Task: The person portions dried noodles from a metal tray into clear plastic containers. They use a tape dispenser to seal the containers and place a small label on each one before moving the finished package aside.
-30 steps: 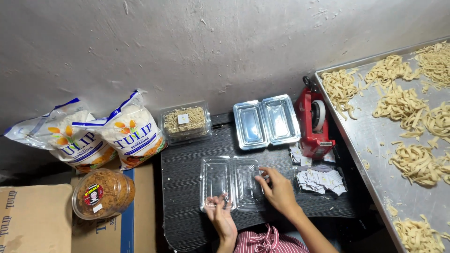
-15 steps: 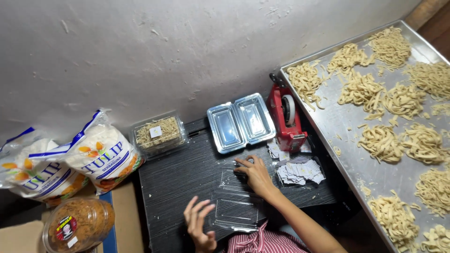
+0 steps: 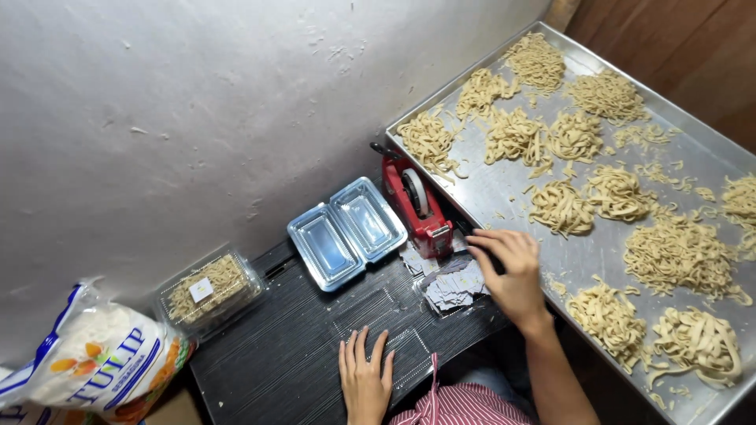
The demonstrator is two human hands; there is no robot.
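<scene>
Left hand [image 3: 365, 382] flat on a clear clamshell container [image 3: 378, 338], right hand [image 3: 512, 271] over paper labels [image 3: 457, 285] beside the red tape dispenser [image 3: 416, 206].

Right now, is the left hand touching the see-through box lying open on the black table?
Touching. The head view shows the left hand lying flat, palm down, on the clear open box, fingers spread over its near half, no gap showing.
</scene>
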